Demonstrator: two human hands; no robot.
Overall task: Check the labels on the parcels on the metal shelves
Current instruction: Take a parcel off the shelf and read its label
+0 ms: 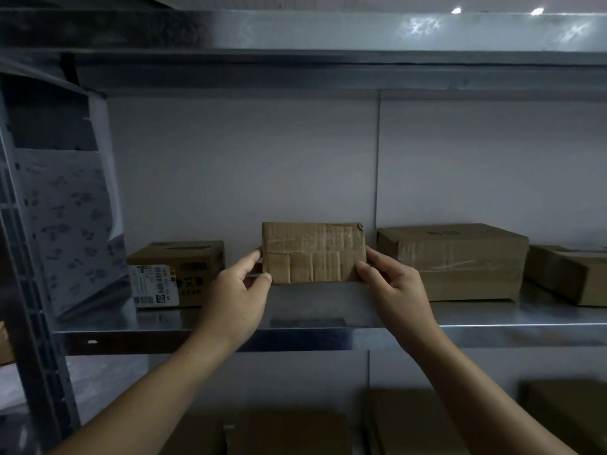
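Here both hands are closed on one small parcel (313, 254). The left hand (239, 290) pinches its left edge between thumb and curled fingers, and the right hand (391, 290) holds the right edge, thumb on the near face and fingers behind. The parcel stands on its long edge on the metal shelf (328, 310), roughly midway along it. Its taped brown face is turned to the camera, and no label shows on that face.

To its left, set apart, sits a printed box (177, 274) with a white label (154, 284) on its near side. Further left, a grey patterned bag (65, 224) leans by the upright. To the right lies a larger flat box (453, 261), and another box (568, 274) sits beyond it at the frame edge. More cartons lie blurred on the shelf below.

The step in hand looks like inspecting this middle parcel. As the near face is bare, the next move probably calls for tipping or rotating it between the two grips to bring a hidden face round. It would then go back in its gap without nudging the neighbours.
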